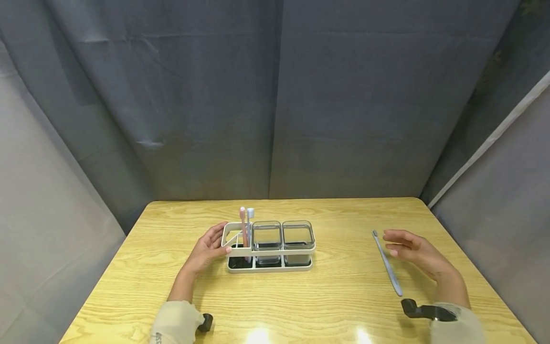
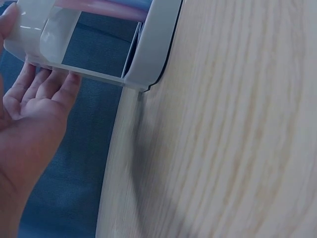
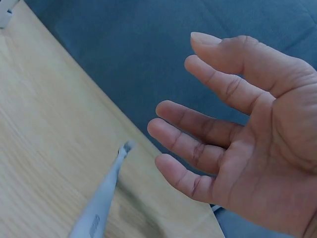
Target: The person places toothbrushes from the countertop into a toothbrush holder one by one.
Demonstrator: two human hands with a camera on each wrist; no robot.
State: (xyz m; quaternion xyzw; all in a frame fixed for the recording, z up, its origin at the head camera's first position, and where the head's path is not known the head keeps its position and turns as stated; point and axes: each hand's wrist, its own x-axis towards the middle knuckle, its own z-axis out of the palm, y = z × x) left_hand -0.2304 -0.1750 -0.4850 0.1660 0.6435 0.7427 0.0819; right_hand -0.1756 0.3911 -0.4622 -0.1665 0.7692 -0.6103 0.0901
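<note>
A white toothbrush holder (image 1: 269, 269) stands left of the middle on the wooden table. My left hand (image 1: 205, 251) grips its left end, thumb at the front upper rim and fingers behind; the left wrist view shows the fingertips (image 2: 73, 78) against the frame. In the left compartment a pink toothbrush (image 1: 243, 229) and a blue toothbrush (image 1: 250, 220) stand upright. Two clear square cups (image 1: 267, 234) fill the other compartments. On the right, a grey-blue toothbrush (image 1: 388, 265) lies with its head pointing away. My right hand (image 1: 418, 251) hovers just right of it, fingers spread, holding nothing.
The wooden table (image 1: 335, 296) has its far edge against a grey-blue curtain (image 1: 343, 119). Pale cloth panels (image 1: 502, 191) close in both sides. Black camera mounts (image 1: 429, 313) sit on both wrists.
</note>
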